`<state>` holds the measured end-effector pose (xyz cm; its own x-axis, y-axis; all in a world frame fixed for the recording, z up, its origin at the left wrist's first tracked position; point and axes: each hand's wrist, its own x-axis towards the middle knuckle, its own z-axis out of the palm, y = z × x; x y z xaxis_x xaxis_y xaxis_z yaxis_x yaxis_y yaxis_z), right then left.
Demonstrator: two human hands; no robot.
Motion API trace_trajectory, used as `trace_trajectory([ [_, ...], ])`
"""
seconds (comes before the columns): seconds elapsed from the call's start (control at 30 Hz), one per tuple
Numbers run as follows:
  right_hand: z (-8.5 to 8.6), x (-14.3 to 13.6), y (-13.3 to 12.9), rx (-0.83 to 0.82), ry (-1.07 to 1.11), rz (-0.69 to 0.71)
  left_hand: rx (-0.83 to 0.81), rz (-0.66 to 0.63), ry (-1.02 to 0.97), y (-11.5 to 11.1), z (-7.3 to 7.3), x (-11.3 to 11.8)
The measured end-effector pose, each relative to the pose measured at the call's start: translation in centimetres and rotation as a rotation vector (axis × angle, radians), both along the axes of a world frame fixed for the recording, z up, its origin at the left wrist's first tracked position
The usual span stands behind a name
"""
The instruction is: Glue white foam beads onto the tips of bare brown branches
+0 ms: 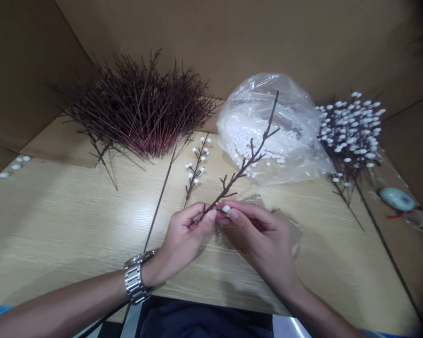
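A dark, rough-looking, forked twig [238, 176] is held slantwise above the middle of the table [91, 225], its lower end pinched between the thumb and fingers of the left hand [185, 239]. A smooth, round white bead [226, 209] is pinched by the thumb and fingertips of the right hand [268, 237], right beside the stem; whether it is seated on a tip cannot be told. A link-band metal watch [137, 277] is worn on the left wrist. Beneath the right hand, a torn-edged cardboard scrap [292, 230] is partly covered. Beyond the hands, a thin beaded sprig [196, 171] is laid flat, flanked by a bristling heap of bare twigs [137, 103] and a crinkled clear bag [278, 117] of beads. At far right, a white-dotted bundle [352, 126] is stacked. The far edge is bounded by brown boards [211, 47]; smooth, wood-grained surface is left between the left forearm and the heap.
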<state>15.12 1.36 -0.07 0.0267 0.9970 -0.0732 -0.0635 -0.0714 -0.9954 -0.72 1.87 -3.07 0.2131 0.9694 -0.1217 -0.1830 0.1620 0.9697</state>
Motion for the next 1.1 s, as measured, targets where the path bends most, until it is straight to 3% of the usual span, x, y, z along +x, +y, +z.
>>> trace_trajectory([
  [1.1, 0.36, -0.37, 0.18, 0.090, -0.205, -0.093, -0.049, -0.008, 0.048, -0.01, -0.51, 0.14],
])
